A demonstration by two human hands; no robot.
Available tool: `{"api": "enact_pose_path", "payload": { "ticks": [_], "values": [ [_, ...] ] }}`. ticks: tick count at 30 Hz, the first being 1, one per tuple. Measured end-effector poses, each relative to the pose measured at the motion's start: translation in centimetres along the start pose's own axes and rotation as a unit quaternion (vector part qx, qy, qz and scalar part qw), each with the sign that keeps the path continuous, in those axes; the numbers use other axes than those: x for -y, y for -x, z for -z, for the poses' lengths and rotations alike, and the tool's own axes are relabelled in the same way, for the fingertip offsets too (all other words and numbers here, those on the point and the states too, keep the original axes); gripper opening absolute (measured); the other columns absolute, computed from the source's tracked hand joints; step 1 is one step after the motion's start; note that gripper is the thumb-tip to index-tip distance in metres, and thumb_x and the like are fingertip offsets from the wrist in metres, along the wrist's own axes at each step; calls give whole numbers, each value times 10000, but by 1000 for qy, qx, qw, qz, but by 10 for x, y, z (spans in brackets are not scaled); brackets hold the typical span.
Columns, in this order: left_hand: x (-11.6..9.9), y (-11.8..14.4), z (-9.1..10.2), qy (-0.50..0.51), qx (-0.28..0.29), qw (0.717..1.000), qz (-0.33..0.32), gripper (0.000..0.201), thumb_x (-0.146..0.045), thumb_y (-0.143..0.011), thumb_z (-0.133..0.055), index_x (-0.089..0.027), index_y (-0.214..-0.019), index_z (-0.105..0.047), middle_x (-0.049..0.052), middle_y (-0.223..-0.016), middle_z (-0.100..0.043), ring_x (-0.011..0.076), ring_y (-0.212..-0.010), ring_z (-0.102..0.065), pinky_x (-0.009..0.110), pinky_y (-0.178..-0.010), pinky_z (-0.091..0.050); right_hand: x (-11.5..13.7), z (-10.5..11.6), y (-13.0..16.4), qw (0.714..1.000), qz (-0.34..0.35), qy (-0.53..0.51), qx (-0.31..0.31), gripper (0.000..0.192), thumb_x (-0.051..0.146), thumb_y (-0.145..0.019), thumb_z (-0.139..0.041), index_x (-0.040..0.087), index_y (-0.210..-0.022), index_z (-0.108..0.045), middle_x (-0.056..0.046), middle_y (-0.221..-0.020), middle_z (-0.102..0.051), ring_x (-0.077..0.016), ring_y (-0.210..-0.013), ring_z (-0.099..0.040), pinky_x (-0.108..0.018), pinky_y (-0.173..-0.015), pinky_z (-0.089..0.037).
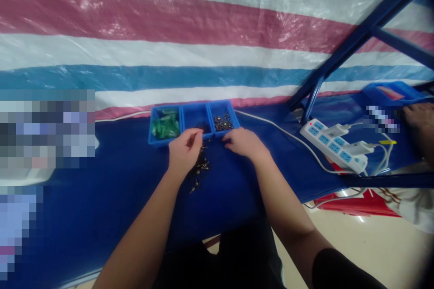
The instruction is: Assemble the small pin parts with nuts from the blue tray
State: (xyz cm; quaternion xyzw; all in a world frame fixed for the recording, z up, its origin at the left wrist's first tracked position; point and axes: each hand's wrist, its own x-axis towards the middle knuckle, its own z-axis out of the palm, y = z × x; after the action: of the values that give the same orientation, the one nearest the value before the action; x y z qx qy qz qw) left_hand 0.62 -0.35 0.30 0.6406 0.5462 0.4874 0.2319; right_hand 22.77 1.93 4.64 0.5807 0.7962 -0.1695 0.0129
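Note:
A blue three-part tray (165,143) stands on the blue tabletop. Its left compartment holds green, glossy pieces (166,124); the right one holds small brass-coloured metal parts (223,123). A few dark bits lie low in the middle compartment. My left hand (185,150) is at the tray's front edge, thumb and fingers pinched; what they hold is too small to make out. My right hand (247,143) is just in front of the right compartment with its fingers curled together, their contents hidden. Between my hands lies a loose pile of small metal parts (201,168).
A white power strip (334,145) with plugged-in chargers lies at the right, its cable running behind the tray. A blue frame (339,58) rises there. Beyond it are another person's hand (418,119) and a blue bin (393,92). Blurred-out items occupy the left.

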Motion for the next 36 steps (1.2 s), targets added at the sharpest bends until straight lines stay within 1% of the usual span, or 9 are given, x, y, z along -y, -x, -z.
{"api": "enact_pose_path", "payload": {
  "ticks": [5, 9, 16, 19, 21, 26, 29, 32, 36],
  "values": [
    [0, 0, 0, 5, -2, 1000, -5, 228, -355, -948, -611, -197, -1034, -751, -1, -694, -704, 106, -596, -665, 207, -583, -511, -14, 11, 5, 998, -26, -38, 46, 305, 210, -801, -744, 296, -1092, -778, -20, -1002, -779, -216, -911, -718, -293, -777, -510],
    [1, 0, -1, 4, -4, 1000, -3, 221, -348, -941, -623, -198, -1036, -754, 0, -696, -705, 109, -600, -669, 209, -594, -517, -12, 9, 3, 996, -21, -65, 64, 266, 230, -797, -735, 256, -1058, -777, -34, -1000, -776, -200, -911, -713, -264, -758, -494],
    [3, 1, -2, -3, 7, 1000, -3, 220, -353, -941, -624, -209, -1048, -752, 2, -710, -712, 112, -610, -671, 215, -609, -522, 6, -1, -3, 996, 30, -71, 48, 178, 117, -781, -645, 182, -889, -770, -75, -933, -771, -186, -825, -701, -251, -686, -448],
    [3, 1, -1, -1, 18, 1000, -1, 218, -352, -942, -623, -209, -1046, -750, 4, -719, -716, 112, -611, -667, 218, -616, -523, 13, 2, 1, 980, 108, -146, 84, 97, 117, -748, -664, 167, -787, -737, -34, -795, -747, -145, -703, -664, -231, -624, -428],
    [3, 2, 0, 11, 34, 999, -4, 220, -353, -940, -625, -206, -1046, -749, 6, -725, -716, 114, -614, -665, 221, -620, -525, 18, 6, 4, 963, 146, -222, 43, 88, 114, -756, -657, 161, -795, -720, -8, -758, -727, -121, -684, -650, -218, -639, -437],
    [1, 4, 0, 45, 103, 993, -24, 254, -375, -909, -670, -210, -1088, -743, 2, -758, -711, 110, -609, -644, 225, -603, -513, 23, 7, 4, 930, 138, -325, -102, 88, 136, -811, -642, 154, -862, -711, 17, -713, -666, -96, -633, -595, -213, -630, -443],
    [-1, 4, -1, 18, 99, 995, -23, 226, -387, -895, -686, -220, -1035, -747, -5, -774, -717, 105, -620, -636, 219, -593, -493, 25, 1, 0, 919, 185, -306, -168, 49, 150, -821, -663, 158, -858, -693, 7, -748, -654, -107, -693, -595, -225, -679, -459],
    [-3, 3, -1, 5, 75, 997, -8, 195, -392, -904, -672, -212, -955, -730, -9, -757, -714, 107, -638, -648, 216, -612, -497, 28, -6, -4, 917, 221, -266, -201, 55, 160, -855, -638, 176, -862, -690, -3, -779, -652, -122, -738, -606, -242, -727, -480],
    [-3, 1, 1, 4, 74, 997, 0, 199, -396, -905, -664, -206, -942, -706, -7, -753, -711, 112, -631, -647, 221, -606, -494, 32, -15, -6, 901, 235, -234, -280, 86, 188, -878, -636, 180, -902, -719, -67, -972, -712, -172, -920, -666, -282, -835, -526]
  ]
}}
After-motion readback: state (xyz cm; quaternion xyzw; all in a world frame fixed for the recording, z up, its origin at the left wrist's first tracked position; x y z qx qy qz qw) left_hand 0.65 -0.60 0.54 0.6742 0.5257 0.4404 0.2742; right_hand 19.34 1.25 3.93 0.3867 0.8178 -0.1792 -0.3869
